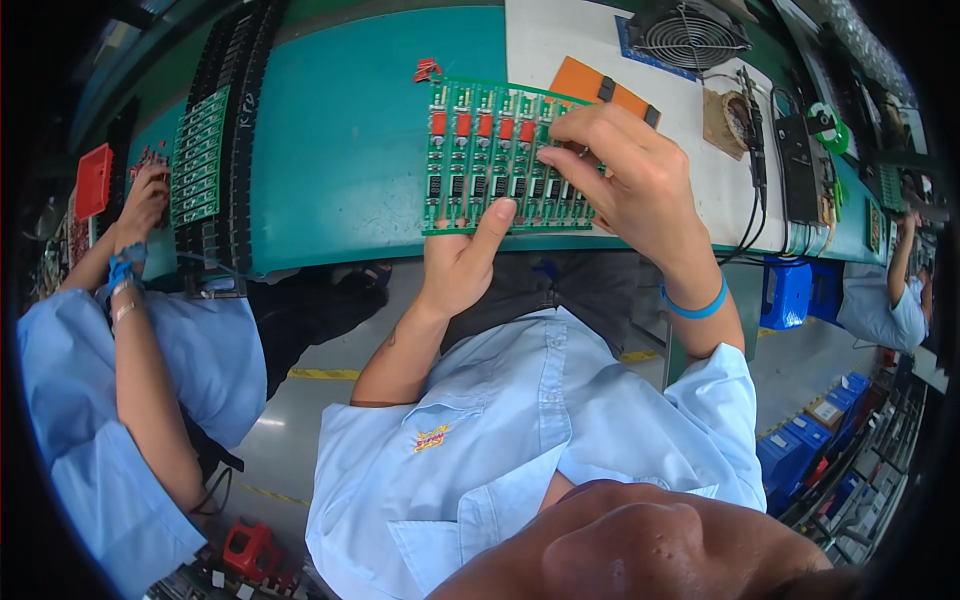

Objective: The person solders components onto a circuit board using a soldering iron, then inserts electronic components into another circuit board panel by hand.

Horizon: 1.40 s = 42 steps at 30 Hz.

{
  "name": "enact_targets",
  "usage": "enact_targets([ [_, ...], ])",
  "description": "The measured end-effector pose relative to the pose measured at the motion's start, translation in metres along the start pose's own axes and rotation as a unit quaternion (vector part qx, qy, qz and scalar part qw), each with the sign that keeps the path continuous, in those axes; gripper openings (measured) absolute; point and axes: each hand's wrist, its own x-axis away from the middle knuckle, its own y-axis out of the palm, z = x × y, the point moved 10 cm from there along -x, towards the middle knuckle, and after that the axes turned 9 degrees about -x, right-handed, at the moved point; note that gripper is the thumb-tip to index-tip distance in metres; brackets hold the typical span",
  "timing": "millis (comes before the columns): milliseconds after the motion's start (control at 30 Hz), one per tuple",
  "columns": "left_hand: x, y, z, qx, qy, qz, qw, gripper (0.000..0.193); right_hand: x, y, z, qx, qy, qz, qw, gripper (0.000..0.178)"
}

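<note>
A green circuit board panel (492, 157) made of several narrow strips is held over the front edge of the teal bench. My left hand (460, 262) grips its lower edge, thumb on top and fingers underneath. Red block-shaped components (485, 125) sit in a row on the strips at the left and middle; black parts line up below them. Over the panel's right side my right hand (640, 175) has thumb and forefinger closed near the row's end. Whatever is between those fingertips is hidden. Loose red components (427, 70) lie just beyond the panel's upper left corner.
An orange board (603, 88) with black clips lies behind my right hand. Farther right are a fan (690, 38), a soldering iron stand (735, 118) and black cables. At left, a co-worker's hand (148, 200) is beside a black rack (232, 150) and a red tray (94, 181).
</note>
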Motion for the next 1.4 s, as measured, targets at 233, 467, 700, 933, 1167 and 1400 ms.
enact_targets([
  [233, 0.004, 0.005, 0.000, -0.031, -0.027, -0.004, 0.999, 0.036, -0.004, 0.003, -0.004, 0.001, 0.009, -0.048, 0.999, 0.017],
  [467, 0.000, 0.010, 0.003, 0.026, -0.015, 0.006, 1.000, 0.039, -0.007, 0.005, 0.002, 0.011, 0.058, -0.070, 0.996, 0.018],
  [700, 0.000, 0.008, 0.007, 0.017, 0.010, 0.017, 1.000, 0.041, -0.011, 0.008, -0.001, 0.025, 0.065, -0.072, 0.995, 0.018],
  [933, 0.000, 0.010, 0.003, 0.028, -0.008, -0.011, 1.000, 0.042, -0.012, 0.006, -0.004, 0.040, 0.076, -0.071, 0.994, 0.018],
  [1167, -0.002, 0.010, 0.006, 0.045, -0.003, -0.004, 0.999, 0.042, -0.011, 0.006, 0.005, 0.018, 0.071, -0.067, 0.995, 0.018],
  [1400, -0.006, 0.010, 0.005, 0.082, -0.009, 0.007, 0.997, 0.043, -0.014, 0.000, 0.003, -0.018, 0.026, -0.053, 0.998, 0.017],
])
